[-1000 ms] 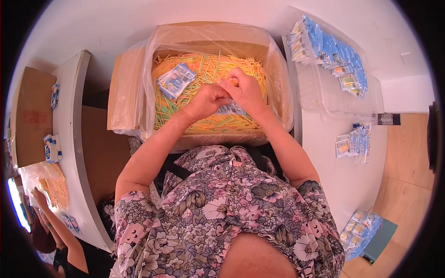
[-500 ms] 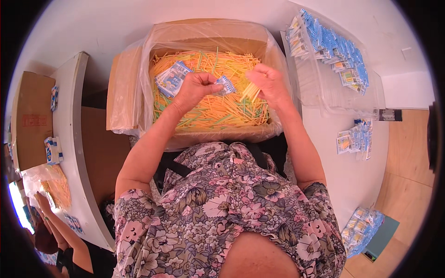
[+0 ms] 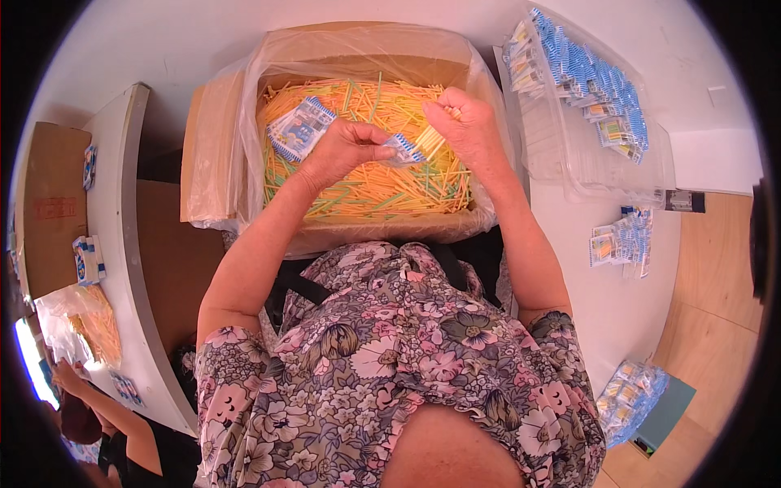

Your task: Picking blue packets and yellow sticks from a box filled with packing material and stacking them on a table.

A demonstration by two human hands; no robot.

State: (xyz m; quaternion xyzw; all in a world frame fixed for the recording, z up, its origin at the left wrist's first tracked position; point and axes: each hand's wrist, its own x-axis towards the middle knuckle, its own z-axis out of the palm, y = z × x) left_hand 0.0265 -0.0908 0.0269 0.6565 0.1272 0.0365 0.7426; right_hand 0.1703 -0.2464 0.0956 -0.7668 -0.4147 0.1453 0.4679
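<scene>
Over a lined cardboard box (image 3: 213,154) of thin orange, yellow and green sticks (image 3: 342,199), my left hand (image 3: 346,154) pinches a small blue-and-white packet (image 3: 403,150) between thumb and fingers. A bundle of thin yellow sticks (image 3: 431,141) is gripped in my right hand (image 3: 468,130), its lower ends at the packet's mouth. Whether the tips are inside the packet is too small to tell. Left of my left hand, several flat blue-and-white packets (image 3: 301,128) lie on top of the loose sticks.
On the right stands a clear plastic bin (image 3: 569,154) with rows of filled packets (image 3: 598,85). More packets (image 3: 622,240) lie on the white table (image 3: 561,220). A bagged bundle (image 3: 630,398) is at lower right. At left, another person's arm (image 3: 114,411) works beside a white table (image 3: 122,244).
My right hand has brought the yellow sticks left and down to the packet. My left hand has moved slightly right, so packet and sticks now meet.
</scene>
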